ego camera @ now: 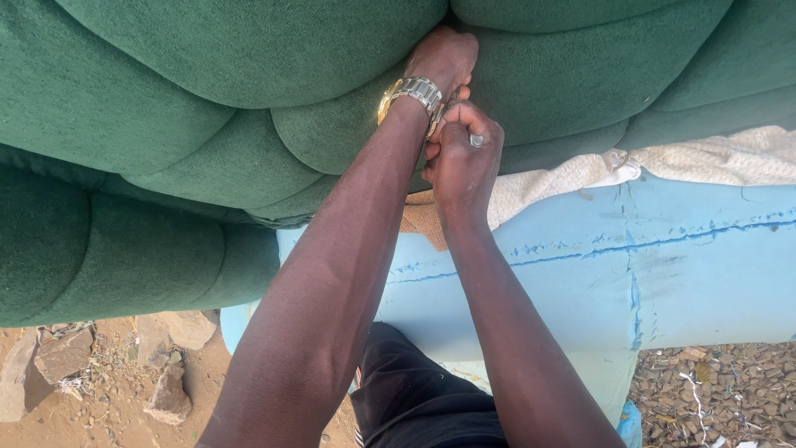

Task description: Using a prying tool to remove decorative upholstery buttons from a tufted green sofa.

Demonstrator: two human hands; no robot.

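Rocks (170, 390) lie on dirt at far left, then the left hand (444, 58), wristwatch (412, 98) on its wrist, presses closed into a seam of the green tufted upholstery (207, 99), the right hand (461, 158) just below pinches a small metal piece (477, 141) over blue foam (630, 265).

Blue foam base (663, 274), green tufted upholstery (207, 99) & cream fabric (713, 158) on top

Left hand (444, 56) with metal wristwatch (412, 93) pressed into seam of green tufted upholstery (249, 108), right hand (463, 158) closed on small silver thing (477, 140) — too small to tell, blue foam (647, 265) below, beige cloth edge (713, 159).
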